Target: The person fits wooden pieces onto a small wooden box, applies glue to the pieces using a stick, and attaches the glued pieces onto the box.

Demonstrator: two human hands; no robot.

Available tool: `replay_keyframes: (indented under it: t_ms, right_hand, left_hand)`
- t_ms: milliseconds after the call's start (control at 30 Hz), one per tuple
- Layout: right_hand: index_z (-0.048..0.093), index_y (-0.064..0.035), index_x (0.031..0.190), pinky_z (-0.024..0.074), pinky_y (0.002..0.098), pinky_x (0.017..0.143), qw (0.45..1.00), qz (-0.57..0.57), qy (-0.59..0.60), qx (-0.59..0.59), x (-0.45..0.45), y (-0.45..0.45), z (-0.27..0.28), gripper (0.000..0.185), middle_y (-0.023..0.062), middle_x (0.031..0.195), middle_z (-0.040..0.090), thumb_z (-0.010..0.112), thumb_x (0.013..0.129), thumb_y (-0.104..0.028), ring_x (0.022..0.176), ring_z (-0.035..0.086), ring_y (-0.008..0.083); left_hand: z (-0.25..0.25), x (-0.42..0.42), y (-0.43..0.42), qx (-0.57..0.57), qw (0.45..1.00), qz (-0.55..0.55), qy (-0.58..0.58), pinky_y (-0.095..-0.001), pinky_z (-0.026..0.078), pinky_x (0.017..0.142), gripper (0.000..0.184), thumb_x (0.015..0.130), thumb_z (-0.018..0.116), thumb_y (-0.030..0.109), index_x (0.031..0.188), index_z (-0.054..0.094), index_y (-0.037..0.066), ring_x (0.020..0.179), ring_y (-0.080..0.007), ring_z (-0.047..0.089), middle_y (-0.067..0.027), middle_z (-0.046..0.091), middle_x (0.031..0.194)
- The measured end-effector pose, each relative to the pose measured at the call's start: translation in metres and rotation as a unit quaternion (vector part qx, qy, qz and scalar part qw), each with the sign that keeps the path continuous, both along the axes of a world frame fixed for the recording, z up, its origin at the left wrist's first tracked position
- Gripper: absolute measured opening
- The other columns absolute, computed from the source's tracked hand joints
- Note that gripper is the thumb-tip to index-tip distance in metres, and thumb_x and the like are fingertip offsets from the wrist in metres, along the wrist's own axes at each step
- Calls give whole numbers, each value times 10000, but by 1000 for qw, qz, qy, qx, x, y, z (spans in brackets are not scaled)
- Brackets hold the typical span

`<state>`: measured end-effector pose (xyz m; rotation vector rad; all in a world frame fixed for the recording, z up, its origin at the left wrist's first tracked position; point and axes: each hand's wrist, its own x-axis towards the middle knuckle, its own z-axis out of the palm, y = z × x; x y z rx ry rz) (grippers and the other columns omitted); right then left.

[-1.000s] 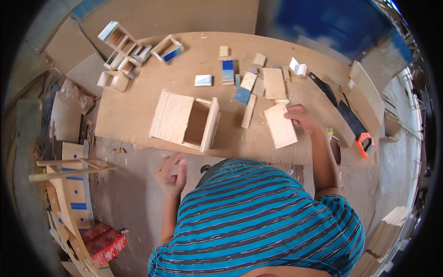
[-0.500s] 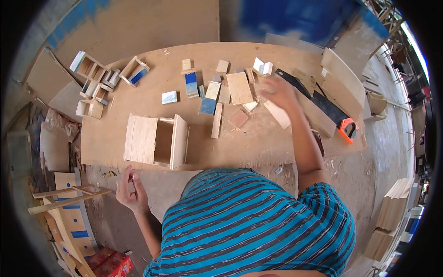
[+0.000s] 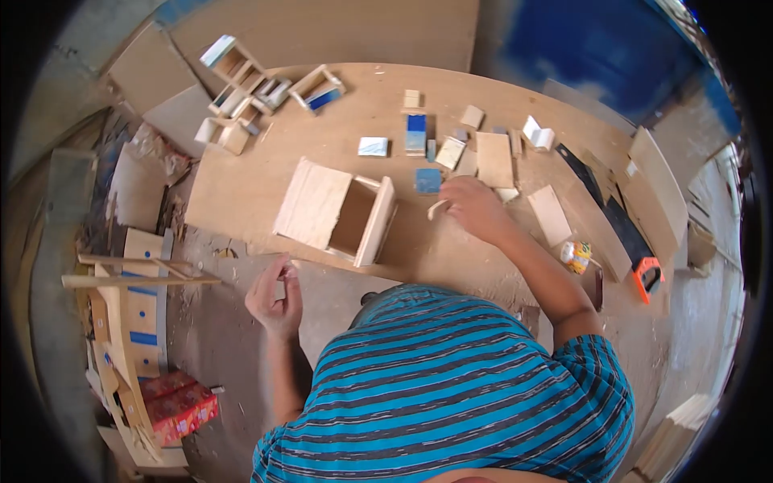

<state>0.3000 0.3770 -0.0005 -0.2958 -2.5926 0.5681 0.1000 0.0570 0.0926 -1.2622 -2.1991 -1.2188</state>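
My right hand point(image 3: 475, 211) is closed over the loose wood pieces at mid-table, and the pale end of a thin wooden strip point(image 3: 437, 210) sticks out from its fingers. Just left of it stands an open-fronted wooden box point(image 3: 314, 205), tilted slightly in view. Off the table's front edge, my left hand point(image 3: 276, 299) is raised with thumb and fingers pinched together; anything between them is too small to make out. Beyond the right hand lie a blue square piece point(image 3: 427, 181) and a plain wooden board point(image 3: 494, 159).
A handsaw point(image 3: 616, 217) with an orange handle lies at the right. Near my right forearm sits a yellow-and-white packet point(image 3: 576, 257). Small wooden box frames point(image 3: 233, 64) are stacked at the far left. A wooden frame point(image 3: 121, 322) stands on the floor beside a red box point(image 3: 177, 406).
My right hand has come back from the far right pieces to mid-table and closed on the wooden strip. The view has turned, shifting the table rightward. My left hand stays pinched.
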Motion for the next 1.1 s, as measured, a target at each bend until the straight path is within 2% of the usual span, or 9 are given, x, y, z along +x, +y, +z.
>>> replay_keyframes:
  t_ms: [133, 167, 267, 467, 600, 700, 800, 1000, 1100]
  right_hand:
    - [631, 11, 1007, 503, 312, 760, 943, -122, -3, -310, -7, -3, 43, 268, 122, 891, 688, 746, 791, -99, 832, 642, 184]
    - [632, 28, 1017, 491, 267, 662, 931, -70, 75, -349, -10, -5, 44, 251, 131, 814, 691, 725, 849, -134, 716, 623, 135]
    - [660, 9, 998, 503, 299, 659, 932, -34, 119, -340, -21, -21, 57, 220, 107, 862, 703, 688, 888, -179, 732, 641, 141]
    - [679, -27, 936, 498, 339, 628, 962, 140, -33, -232, -28, -80, 110, 279, 109, 837, 687, 655, 896, -302, 706, 662, 230]
    - [587, -39, 887, 441, 345, 551, 928, 148, -121, -320, -28, -96, 119, 345, 134, 691, 606, 703, 847, -362, 591, 580, 252]
    - [560, -43, 880, 411, 347, 525, 914, 153, -108, -360, -28, -99, 110, 366, 115, 644, 571, 719, 835, -370, 556, 532, 213]
    - [545, -33, 871, 397, 260, 548, 879, 133, -183, -420, -26, -96, 110, 283, 15, 676, 542, 712, 855, -261, 618, 482, 75]
    - [631, -20, 1012, 469, 215, 649, 874, 187, -113, -434, -22, -76, 100, 219, 18, 791, 634, 681, 871, -180, 700, 571, 62]
    - [640, -2, 1099, 500, 202, 678, 779, 164, -88, -598, -22, -63, 99, 262, 24, 833, 650, 662, 887, -153, 719, 606, 69]
  left_hand:
    - [-4, 5, 0, -3, 1000, 4, -29, -282, 509, 619, 194, 790, 647, -28, 977, 694, -1, 633, -200, 642, -117, 665, 728]
    - [-4, 7, 1, 3, 1000, 0, -26, -277, 509, 619, 195, 783, 651, -33, 971, 693, 0, 634, -193, 642, -114, 667, 725]
    - [-5, 11, 6, 12, 999, -25, -45, -282, 513, 622, 200, 779, 655, -32, 972, 694, 3, 635, -194, 644, -109, 671, 738]
    - [19, 47, 35, -28, 966, -183, -181, -293, 539, 662, 308, 749, 729, 33, 1052, 679, 12, 731, -223, 675, -124, 684, 863]
    - [14, 41, 41, -70, 958, -247, -125, -306, 539, 660, 306, 726, 756, 59, 1022, 688, 16, 749, -225, 678, -109, 684, 857]
    - [18, 46, 38, -63, 952, -223, -202, -341, 552, 687, 334, 711, 741, 44, 1041, 691, 53, 797, -275, 675, -124, 683, 946]
    - [7, 39, 39, -68, 947, -294, -111, -347, 547, 675, 306, 716, 732, 47, 1021, 697, 54, 777, -273, 672, -121, 688, 921]
    - [2, 44, 36, -33, 955, -191, -223, -283, 507, 622, 153, 812, 708, 100, 930, 700, 4, 699, -189, 658, -135, 678, 782]
    - [2, 45, 29, -71, 933, -134, -327, -258, 483, 615, 184, 884, 671, 143, 928, 694, -34, 683, -123, 618, -86, 673, 741]
